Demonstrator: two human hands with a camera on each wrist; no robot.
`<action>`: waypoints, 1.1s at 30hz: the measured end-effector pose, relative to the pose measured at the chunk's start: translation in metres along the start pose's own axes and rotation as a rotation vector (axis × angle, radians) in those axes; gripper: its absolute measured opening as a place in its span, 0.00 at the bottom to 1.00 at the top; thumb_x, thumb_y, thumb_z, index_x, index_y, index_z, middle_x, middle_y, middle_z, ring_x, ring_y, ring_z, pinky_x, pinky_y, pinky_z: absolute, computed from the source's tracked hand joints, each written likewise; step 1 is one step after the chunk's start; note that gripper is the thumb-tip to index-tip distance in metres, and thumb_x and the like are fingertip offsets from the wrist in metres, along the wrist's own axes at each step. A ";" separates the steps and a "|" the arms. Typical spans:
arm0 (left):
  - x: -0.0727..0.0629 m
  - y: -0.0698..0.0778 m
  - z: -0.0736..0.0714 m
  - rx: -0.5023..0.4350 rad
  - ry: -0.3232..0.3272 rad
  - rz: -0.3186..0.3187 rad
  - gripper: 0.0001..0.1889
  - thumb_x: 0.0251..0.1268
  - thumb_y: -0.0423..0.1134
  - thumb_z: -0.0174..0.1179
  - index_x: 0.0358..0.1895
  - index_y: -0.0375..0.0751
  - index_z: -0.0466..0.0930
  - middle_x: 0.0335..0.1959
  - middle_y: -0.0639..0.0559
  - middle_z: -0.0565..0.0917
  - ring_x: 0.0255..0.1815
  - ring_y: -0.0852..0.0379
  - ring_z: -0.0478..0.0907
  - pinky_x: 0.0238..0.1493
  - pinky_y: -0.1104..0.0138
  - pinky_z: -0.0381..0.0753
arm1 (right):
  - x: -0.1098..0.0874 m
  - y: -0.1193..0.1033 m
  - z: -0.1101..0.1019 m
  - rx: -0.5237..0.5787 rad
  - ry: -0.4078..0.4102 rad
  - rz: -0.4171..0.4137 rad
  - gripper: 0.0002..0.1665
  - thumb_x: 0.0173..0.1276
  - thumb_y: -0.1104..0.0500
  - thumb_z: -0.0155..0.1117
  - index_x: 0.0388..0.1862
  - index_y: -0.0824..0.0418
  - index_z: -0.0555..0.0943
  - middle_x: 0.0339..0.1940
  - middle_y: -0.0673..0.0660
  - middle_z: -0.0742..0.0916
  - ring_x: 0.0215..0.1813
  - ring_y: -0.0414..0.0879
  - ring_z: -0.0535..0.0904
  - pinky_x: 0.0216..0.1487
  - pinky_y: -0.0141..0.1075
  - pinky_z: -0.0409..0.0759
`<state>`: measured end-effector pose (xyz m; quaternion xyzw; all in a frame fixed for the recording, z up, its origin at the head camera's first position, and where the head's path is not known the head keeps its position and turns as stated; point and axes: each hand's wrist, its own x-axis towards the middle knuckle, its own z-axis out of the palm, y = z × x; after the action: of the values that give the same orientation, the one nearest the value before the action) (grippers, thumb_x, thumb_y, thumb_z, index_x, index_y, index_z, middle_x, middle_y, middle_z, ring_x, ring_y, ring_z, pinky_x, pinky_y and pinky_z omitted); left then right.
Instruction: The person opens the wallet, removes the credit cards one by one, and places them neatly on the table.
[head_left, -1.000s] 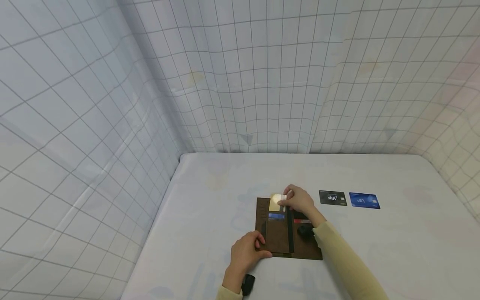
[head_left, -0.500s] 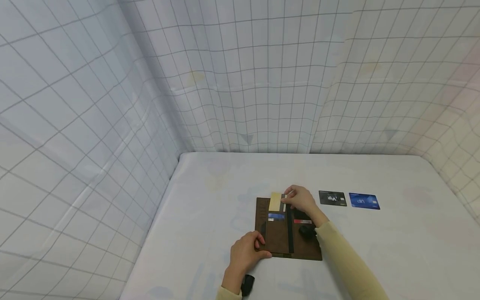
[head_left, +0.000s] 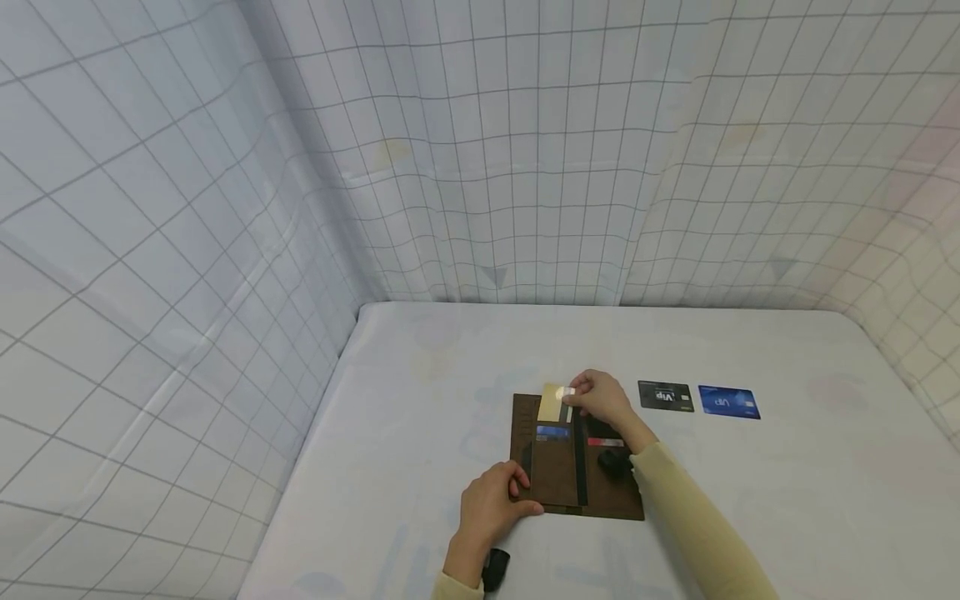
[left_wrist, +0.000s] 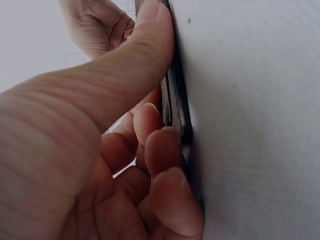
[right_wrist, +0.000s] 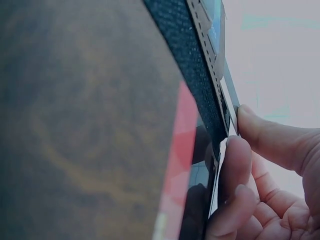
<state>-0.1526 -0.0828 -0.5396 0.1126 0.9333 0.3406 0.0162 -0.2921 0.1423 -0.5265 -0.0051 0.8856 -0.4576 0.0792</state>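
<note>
An open brown wallet [head_left: 555, 479] lies on the table, with a gold card [head_left: 551, 403] standing partly above its upper left card slots. My right hand [head_left: 603, 398] pinches the gold card's right edge between thumb and fingers; in the right wrist view the thumb [right_wrist: 272, 140] presses against the thin card edge. At the wallet's lower left corner, my left hand [head_left: 489, 500] holds the edge, its thumb [left_wrist: 135, 57] along the border and its other fingers curled beside it. A blue card [head_left: 552, 433] sits in the slot below the gold one. A red card [head_left: 605, 442] shows in the right panel.
Right of the wallet, a black card [head_left: 665, 396] and a blue card [head_left: 728, 401] lie flat side by side. Grid-patterned white curtains [head_left: 525, 167] rise behind and beside the white table [head_left: 420, 375].
My right hand has shifted slightly right, still pinching the gold card, whose tilt and glare have changed a little. The left hand and the wallet have stayed in place.
</note>
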 end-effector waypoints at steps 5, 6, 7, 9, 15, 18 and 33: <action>-0.001 0.000 0.000 -0.004 0.001 0.002 0.19 0.40 0.52 0.76 0.30 0.53 0.75 0.21 0.65 0.67 0.17 0.66 0.62 0.20 0.69 0.64 | 0.000 0.001 0.000 -0.005 0.013 0.006 0.17 0.60 0.59 0.70 0.43 0.67 0.77 0.30 0.55 0.81 0.24 0.45 0.79 0.30 0.39 0.77; -0.001 0.000 0.000 -0.004 0.001 0.004 0.19 0.40 0.52 0.76 0.30 0.53 0.75 0.21 0.65 0.67 0.17 0.66 0.62 0.20 0.69 0.64 | -0.001 0.001 0.000 -0.005 0.015 0.003 0.17 0.60 0.59 0.70 0.43 0.67 0.77 0.30 0.55 0.81 0.24 0.45 0.79 0.30 0.39 0.77; -0.001 0.001 0.000 -0.004 0.001 0.006 0.19 0.40 0.52 0.76 0.30 0.53 0.75 0.21 0.65 0.67 0.17 0.66 0.62 0.20 0.69 0.64 | -0.001 0.001 -0.001 -0.004 0.016 0.001 0.17 0.60 0.59 0.70 0.44 0.67 0.77 0.30 0.55 0.81 0.24 0.45 0.79 0.30 0.39 0.77; -0.001 0.001 0.000 -0.004 0.003 0.009 0.19 0.40 0.52 0.76 0.31 0.52 0.76 0.21 0.65 0.67 0.17 0.66 0.62 0.21 0.69 0.64 | -0.002 0.001 -0.001 0.001 0.017 -0.003 0.18 0.60 0.58 0.70 0.44 0.67 0.77 0.30 0.56 0.81 0.25 0.45 0.79 0.31 0.39 0.77; -0.001 0.001 0.000 -0.004 0.006 0.013 0.19 0.40 0.52 0.76 0.30 0.52 0.75 0.21 0.65 0.67 0.18 0.66 0.62 0.20 0.69 0.63 | 0.000 0.003 -0.002 0.027 0.012 -0.004 0.18 0.60 0.58 0.70 0.43 0.67 0.77 0.31 0.56 0.82 0.24 0.46 0.79 0.30 0.39 0.78; -0.001 0.001 -0.001 -0.006 0.007 0.014 0.19 0.40 0.52 0.76 0.30 0.52 0.75 0.21 0.65 0.67 0.17 0.66 0.62 0.20 0.69 0.63 | 0.001 0.006 -0.003 0.032 0.001 -0.011 0.17 0.60 0.58 0.70 0.42 0.67 0.77 0.30 0.56 0.83 0.24 0.46 0.80 0.29 0.38 0.78; 0.001 0.001 -0.002 -0.003 -0.008 0.012 0.19 0.41 0.52 0.75 0.30 0.53 0.75 0.21 0.64 0.66 0.17 0.65 0.61 0.20 0.69 0.63 | 0.000 0.008 -0.005 0.024 0.035 -0.006 0.19 0.59 0.55 0.71 0.42 0.66 0.76 0.31 0.57 0.85 0.23 0.45 0.80 0.27 0.38 0.76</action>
<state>-0.1532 -0.0834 -0.5378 0.1194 0.9320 0.3418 0.0180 -0.2923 0.1511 -0.5302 0.0011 0.8813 -0.4685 0.0623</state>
